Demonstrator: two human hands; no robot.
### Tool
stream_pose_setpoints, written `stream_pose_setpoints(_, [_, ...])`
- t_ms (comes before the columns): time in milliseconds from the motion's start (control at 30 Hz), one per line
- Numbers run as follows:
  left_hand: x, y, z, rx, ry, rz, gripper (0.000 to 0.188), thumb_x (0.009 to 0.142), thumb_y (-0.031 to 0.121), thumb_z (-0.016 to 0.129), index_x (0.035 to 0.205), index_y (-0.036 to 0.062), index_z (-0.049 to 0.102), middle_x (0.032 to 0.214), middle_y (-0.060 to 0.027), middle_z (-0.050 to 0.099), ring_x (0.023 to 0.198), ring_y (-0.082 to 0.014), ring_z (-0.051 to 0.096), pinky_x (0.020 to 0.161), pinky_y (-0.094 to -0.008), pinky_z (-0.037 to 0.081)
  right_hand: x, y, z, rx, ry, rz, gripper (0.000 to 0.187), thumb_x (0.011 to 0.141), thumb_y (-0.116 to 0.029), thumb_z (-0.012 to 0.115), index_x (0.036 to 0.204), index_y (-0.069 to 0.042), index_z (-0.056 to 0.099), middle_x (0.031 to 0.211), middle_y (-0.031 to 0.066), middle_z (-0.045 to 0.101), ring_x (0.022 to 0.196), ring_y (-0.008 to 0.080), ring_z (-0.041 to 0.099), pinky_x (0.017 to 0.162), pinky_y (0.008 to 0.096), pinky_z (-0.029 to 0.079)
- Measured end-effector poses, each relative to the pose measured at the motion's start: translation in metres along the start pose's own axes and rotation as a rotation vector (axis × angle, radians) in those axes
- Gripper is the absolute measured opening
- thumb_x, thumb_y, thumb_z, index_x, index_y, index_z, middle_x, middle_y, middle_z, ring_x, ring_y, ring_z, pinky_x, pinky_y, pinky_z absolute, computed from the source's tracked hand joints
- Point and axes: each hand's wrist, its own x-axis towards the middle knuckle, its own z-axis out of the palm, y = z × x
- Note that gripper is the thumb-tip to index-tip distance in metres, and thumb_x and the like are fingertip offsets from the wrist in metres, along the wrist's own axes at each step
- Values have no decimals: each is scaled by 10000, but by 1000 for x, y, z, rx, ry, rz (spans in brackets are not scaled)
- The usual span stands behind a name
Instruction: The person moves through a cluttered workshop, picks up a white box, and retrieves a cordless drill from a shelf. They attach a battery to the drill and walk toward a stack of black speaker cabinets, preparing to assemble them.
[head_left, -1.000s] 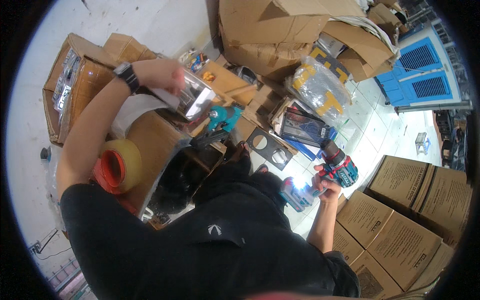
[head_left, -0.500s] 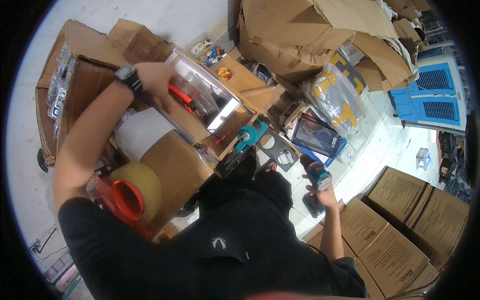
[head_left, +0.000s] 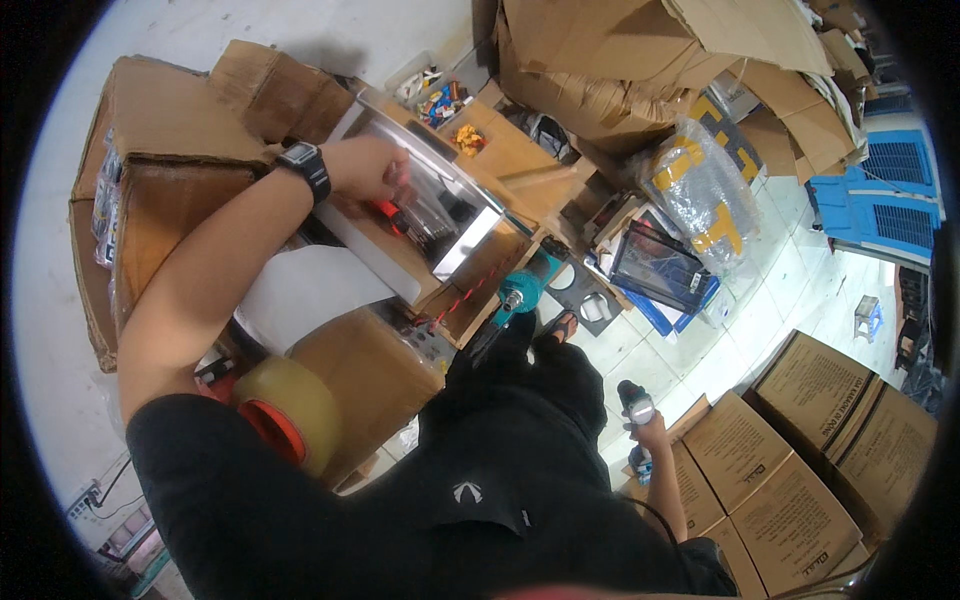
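My left hand [head_left: 368, 170], with a black watch on its wrist, is over a shiny-rimmed open tray [head_left: 472, 236] at the upper left. Its fingers are curled together; whatever they may pinch is too small to make out. Just below them in the tray lies a red-and-black tool [head_left: 388, 209] beside slender grey pieces [head_left: 428, 222]. Out to the right, my right hand [head_left: 650, 434] grips a cordless drill [head_left: 636, 403] by its handle. Between the two hands, a teal power tool [head_left: 524, 287] rests by the workbench edge, near my legs.
Nearer me are a white sheet [head_left: 300, 290], a carton and a large tape roll [head_left: 325, 425]. Small bins of coloured bits [head_left: 440, 105] stand beyond the tray. Sealed cartons [head_left: 745, 450] flank my right arm; a bubble-wrapped package [head_left: 705, 195] lies at the far right.
My left hand has shifted right over the tray, its fingers now more curled. My right hand has lowered the drill toward me and turned it. The whole view has shifted slightly.
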Motion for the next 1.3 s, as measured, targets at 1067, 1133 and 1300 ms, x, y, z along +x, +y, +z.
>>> stream_pose_setpoints(1067, [3,6,17,-109,103,-109,383,791,128,733,1135,36,593,1053,-186,670,1032,-334,640,890,-401,510,58,11,-13,155,38,14,342,653,13,696,994,8,664,772,88,674,586,167,632,518,298,519])
stream_pose_setpoints(1133, [0,7,15,-88,78,-184,433,756,160,766,1125,21,589,1051,-190,668,1027,-341,640,893,-397,510,58,9,-12,140,28,14,338,654,18,691,991,8,661,788,88,677,588,167,632,523,301,524])
stream_pose_setpoints(1300, [-2,10,10,-18,11,-317,502,758,156,786,1152,2,515,1014,-192,682,979,-315,668,871,-374,519,56,8,-9,354,-19,-43,326,667,27,657,992,1,669,845,80,686,612,157,629,527,298,523])
